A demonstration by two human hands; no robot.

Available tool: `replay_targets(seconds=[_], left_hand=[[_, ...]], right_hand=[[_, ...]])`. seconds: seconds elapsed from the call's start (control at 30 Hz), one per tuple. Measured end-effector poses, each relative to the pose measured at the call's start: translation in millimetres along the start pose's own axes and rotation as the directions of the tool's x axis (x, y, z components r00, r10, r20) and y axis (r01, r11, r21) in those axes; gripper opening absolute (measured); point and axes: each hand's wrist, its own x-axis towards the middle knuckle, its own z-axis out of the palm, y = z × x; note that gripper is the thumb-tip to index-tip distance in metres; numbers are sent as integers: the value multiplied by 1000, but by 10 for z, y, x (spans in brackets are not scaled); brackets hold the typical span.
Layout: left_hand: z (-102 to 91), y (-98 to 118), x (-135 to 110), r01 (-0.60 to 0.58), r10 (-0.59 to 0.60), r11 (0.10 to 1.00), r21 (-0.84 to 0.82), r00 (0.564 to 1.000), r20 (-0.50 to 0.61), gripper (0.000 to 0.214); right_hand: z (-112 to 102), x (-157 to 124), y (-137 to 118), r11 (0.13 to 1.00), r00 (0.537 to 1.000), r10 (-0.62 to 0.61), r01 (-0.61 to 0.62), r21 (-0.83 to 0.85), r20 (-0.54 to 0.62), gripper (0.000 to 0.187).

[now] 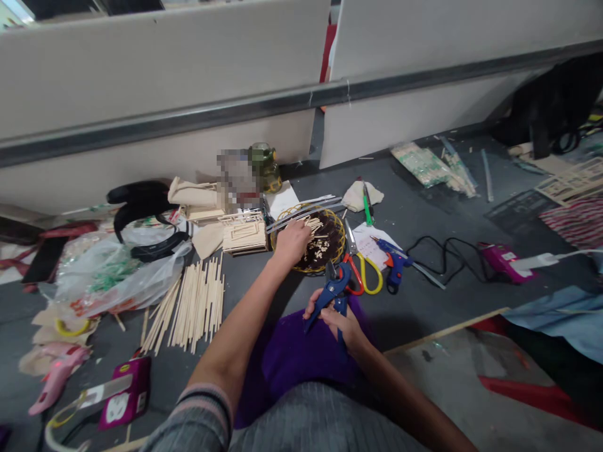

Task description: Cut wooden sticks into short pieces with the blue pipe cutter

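Observation:
My left hand reaches into the left side of a yellow-rimmed woven basket with a dark inside. Its fingers are drawn together at a heap of short wooden sticks; whatever is between the fingertips is hidden. Small cut wooden bits lie lower in the basket. My right hand is wrapped around a blue-handled cutter, held in front of the basket over a purple cloth, its handles spread apart.
Scissors with red and yellow handles and a blue glue gun lie right of the basket. Long wooden sticks and a wooden stick model are to the left. A pink glue gun rests front left. Behind stands a white partition.

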Motion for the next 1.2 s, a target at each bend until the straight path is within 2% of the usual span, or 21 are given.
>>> replay_targets(seconds=[0.13, 0.33, 0.47, 0.6, 0.63, 0.67, 0.7, 0.73, 0.77, 0.8, 0.87, 0.93, 1.0, 1.1, 1.2], left_hand=[[107, 156, 193, -72, 73, 997, -40, 997, 31, 24], [208, 194, 322, -118, 123, 984, -133, 992, 30, 25], [94, 198, 275, -72, 66, 971, -227, 997, -31, 21], [-90, 159, 6, 11, -51, 928, -372, 994, -97, 17], [-126, 139, -99, 33, -87, 892, -451, 991, -98, 19], [-158, 118, -213, 82, -178, 726, -683, 981, -71, 18], [-184, 96, -330, 122, -242, 505, -854, 970, -5, 20], [-207, 78, -446, 145, -274, 287, -947, 960, 64, 22], [-227, 65, -555, 158, -285, 98, -983, 950, 125, 25], [-243, 57, -655, 163, -305, -46, -985, 937, 170, 28], [-265, 56, -820, 181, -338, -208, -961, 909, 244, 33], [-264, 69, -941, 194, -349, -280, -940, 892, 288, 34], [-238, 83, -1034, 191, -362, -274, -943, 887, 285, 33], [-176, 88, -1142, 160, -395, -186, -969, 891, 223, 30], [-136, 81, -1207, 131, -385, -81, -988, 910, 152, 26]], right_hand=[[21, -12, -26, 999, 1000, -14, 14, -32, 9, 34], [-8, -40, -54, 998, 999, -44, 45, -50, 29, 32], [-1, -70, -144, 996, 998, -58, 61, -69, 38, 31], [35, -133, -390, 964, 997, -61, 69, -257, 38, 26], [39, -145, -461, 938, 998, -62, 66, -340, 21, 24], [40, -151, -527, 896, 997, -79, 70, -438, -2, 22], [38, -148, -583, 836, 994, -106, 79, -542, -19, 20], [36, -137, -627, 761, 990, -138, 88, -643, -27, 18], [33, -116, -656, 675, 984, -173, 91, -732, -37, 16], [32, -88, -670, 588, 978, -205, 90, -804, -41, 16], [39, -16, -654, 437, 967, -254, 81, -896, -37, 15], [61, 56, -596, 321, 958, -287, 92, -942, -5, 18], [98, 112, -522, 219, 944, -326, 128, -967, 52, 26], [173, 154, -430, 95, 930, -349, 160, -983, 117, 35], [247, 163, -394, 33, 939, -323, 134, -990, 116, 35]])
